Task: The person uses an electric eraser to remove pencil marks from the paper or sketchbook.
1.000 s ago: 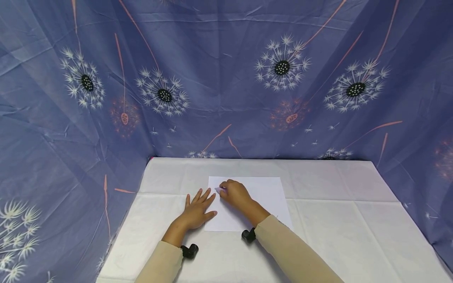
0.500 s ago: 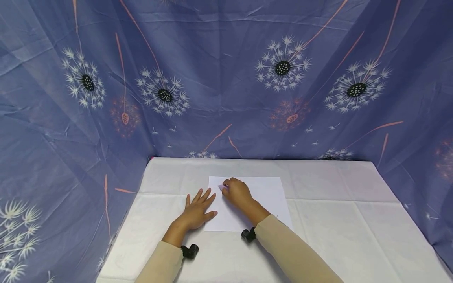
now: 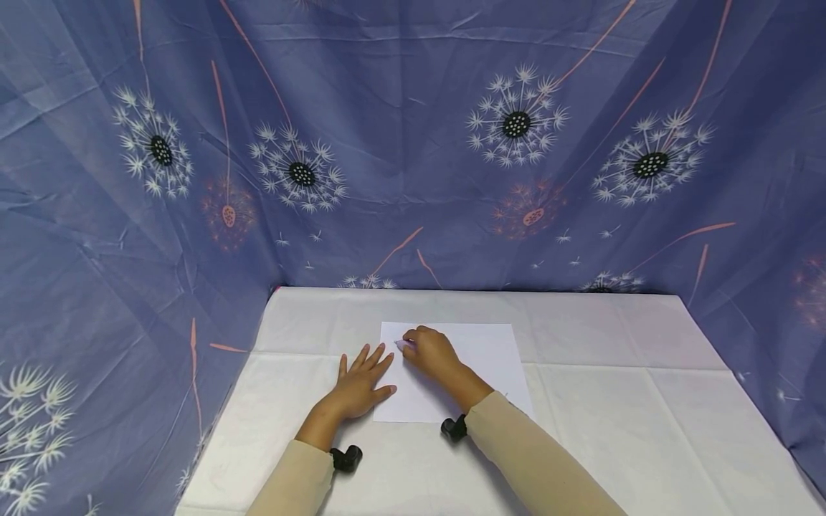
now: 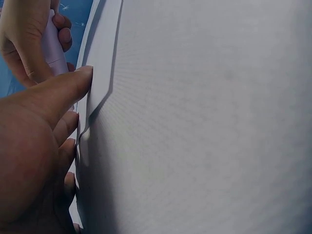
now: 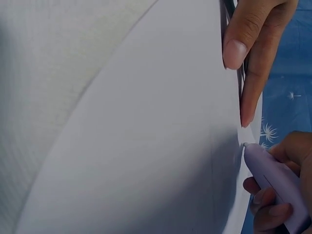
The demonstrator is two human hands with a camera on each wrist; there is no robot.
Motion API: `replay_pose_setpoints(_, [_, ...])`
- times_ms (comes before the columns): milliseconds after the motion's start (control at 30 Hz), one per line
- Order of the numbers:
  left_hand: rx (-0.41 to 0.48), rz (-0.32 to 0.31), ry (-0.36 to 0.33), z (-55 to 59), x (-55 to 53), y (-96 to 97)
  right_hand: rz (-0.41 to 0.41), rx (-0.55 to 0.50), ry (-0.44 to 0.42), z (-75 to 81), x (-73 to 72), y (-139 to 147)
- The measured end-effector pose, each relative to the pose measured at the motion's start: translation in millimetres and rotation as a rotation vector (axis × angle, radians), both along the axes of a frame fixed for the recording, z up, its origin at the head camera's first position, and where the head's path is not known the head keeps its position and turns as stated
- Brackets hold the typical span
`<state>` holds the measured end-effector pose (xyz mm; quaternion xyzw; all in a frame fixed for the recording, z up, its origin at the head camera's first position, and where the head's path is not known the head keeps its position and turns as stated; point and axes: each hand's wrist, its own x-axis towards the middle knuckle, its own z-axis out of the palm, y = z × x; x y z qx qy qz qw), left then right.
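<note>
A sheet of white paper (image 3: 484,362) lies on the white-covered table. My left hand (image 3: 356,390) rests spread at the sheet's left edge, the thumb and fingertips reaching onto it or right at its border. Between the curled fingers and thumb of my right hand (image 3: 434,357) is a chunky lavender pen-shaped tool (image 5: 273,178) with a small pale tip. In the right wrist view that tip meets the paper's surface just past the left fingertips. The left wrist view shows the tool's lavender body (image 4: 53,46) beyond my left thumb; the right fingers cover part of it.
A creased white cloth (image 3: 600,416) covers the table. Behind it and at the sides hangs a blue curtain (image 3: 400,143) with dandelion prints. Black wrist-worn devices sit by both sleeves, one at the left wrist (image 3: 346,459) and one at the right wrist (image 3: 454,429).
My right hand moved the tool's tip slightly away and to the right, then a little back to the left and nearer. The left hand and the paper stayed in place.
</note>
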<state>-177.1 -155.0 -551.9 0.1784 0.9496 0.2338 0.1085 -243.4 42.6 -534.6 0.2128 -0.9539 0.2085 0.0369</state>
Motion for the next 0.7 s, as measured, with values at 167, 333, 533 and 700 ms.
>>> replay_pose_setpoints(167, [-0.006,-0.005,-0.002,0.5,0.0,0.2,-0.009,-0.004,0.005,-0.7,0.0,-0.6])
replay_pose_setpoints(333, [-0.016,-0.008,-0.001,1.0,0.5,0.4,0.005,0.000,0.003,0.2,1.2,-1.2])
replay_pose_setpoints(533, [-0.002,-0.006,0.005,-0.1,0.4,0.6,-0.020,0.001,0.002,-0.3,0.3,-1.4])
replay_pose_setpoints(700, [-0.005,0.000,0.011,-0.4,0.0,0.6,0.012,-0.006,-0.006,-1.8,-0.3,-1.8])
